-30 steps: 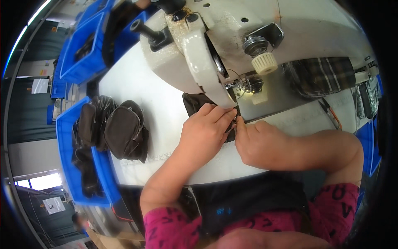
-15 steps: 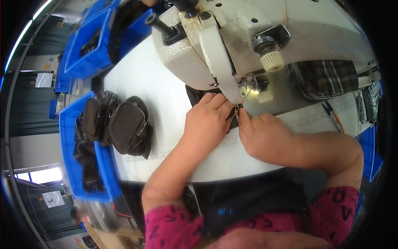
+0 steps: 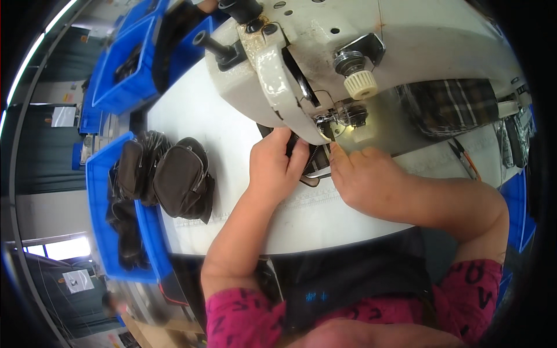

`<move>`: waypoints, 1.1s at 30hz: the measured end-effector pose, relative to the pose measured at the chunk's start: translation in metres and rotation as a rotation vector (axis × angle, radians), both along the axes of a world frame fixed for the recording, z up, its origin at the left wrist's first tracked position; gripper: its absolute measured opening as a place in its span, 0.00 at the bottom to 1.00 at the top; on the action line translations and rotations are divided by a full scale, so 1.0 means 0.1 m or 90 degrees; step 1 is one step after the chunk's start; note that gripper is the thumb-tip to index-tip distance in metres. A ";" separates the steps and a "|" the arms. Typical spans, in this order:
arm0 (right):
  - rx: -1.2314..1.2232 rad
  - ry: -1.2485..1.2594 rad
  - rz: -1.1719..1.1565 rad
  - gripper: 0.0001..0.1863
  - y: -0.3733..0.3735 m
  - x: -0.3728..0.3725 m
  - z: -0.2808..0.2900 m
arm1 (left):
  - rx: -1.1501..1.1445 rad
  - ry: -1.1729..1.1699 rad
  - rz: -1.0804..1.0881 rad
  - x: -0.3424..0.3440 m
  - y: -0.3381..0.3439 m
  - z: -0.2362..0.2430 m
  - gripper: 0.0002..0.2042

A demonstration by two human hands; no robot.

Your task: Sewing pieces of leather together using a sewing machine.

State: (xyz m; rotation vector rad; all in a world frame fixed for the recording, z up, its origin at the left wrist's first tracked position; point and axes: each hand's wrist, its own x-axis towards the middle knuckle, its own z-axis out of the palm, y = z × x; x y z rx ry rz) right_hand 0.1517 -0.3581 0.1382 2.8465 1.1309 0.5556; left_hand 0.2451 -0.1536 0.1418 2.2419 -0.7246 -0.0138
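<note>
A dark fabric piece [image 3: 317, 166] with a zipper edge and some plaid cloth lies under the needle area of a white sewing machine [image 3: 272, 87]. Its left side is gripped by my left hand [image 3: 274, 165], thumb and fingers closed on the cloth. My right hand [image 3: 366, 177] is closed at the right edge of the same piece, its fingertips pinching close to the presser foot. The machine's pale curved guard partly hides the stitching spot, and my fingers cover much of the cloth.
At the left, a dark zippered pouch [image 3: 181, 178] and others rest on the table beside and over a blue bin [image 3: 152, 232]. Plaid fabric [image 3: 458, 107] lies under the machine arm. Orange-handled snips [image 3: 466, 159] sit at the right. Another blue bin [image 3: 119, 87] stands at the far left.
My left hand has shifted slightly left and its thumb has parted from the fingers, exposing zipper and plaid cloth. The guard sits further left and the right hand has moved little.
</note>
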 end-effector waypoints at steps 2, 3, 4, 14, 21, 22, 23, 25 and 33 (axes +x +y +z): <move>-0.004 0.004 0.006 0.18 0.00 0.00 0.01 | 0.011 -0.016 -0.029 0.02 0.06 0.00 0.11; 0.000 0.001 0.003 0.18 0.01 -0.01 -0.01 | 0.021 -0.030 -0.057 0.03 0.08 0.01 0.12; 0.004 -0.002 0.000 0.18 0.01 -0.01 -0.02 | 0.039 -0.037 -0.061 0.02 0.09 0.02 0.13; 0.018 0.035 0.004 0.19 -0.02 -0.02 0.01 | 0.059 0.084 -0.222 -0.03 0.11 0.21 0.15; -0.046 0.052 -0.040 0.20 0.02 -0.05 0.01 | 0.142 -0.315 -0.122 -0.11 -0.12 0.04 0.15; -0.042 0.044 -0.044 0.20 0.02 -0.06 0.01 | 0.148 -0.330 -0.122 -0.08 -0.11 0.03 0.16; -0.041 0.044 -0.044 0.20 0.02 -0.06 0.02 | 0.154 -0.345 -0.123 -0.06 -0.11 0.02 0.17; -0.052 0.059 -0.034 0.21 0.02 -0.05 0.05 | 0.161 -0.361 -0.111 -0.07 -0.14 0.02 0.17; -0.033 0.042 -0.007 0.18 0.01 -0.06 0.03 | 0.129 -0.435 -0.121 -0.02 -0.16 -0.03 0.13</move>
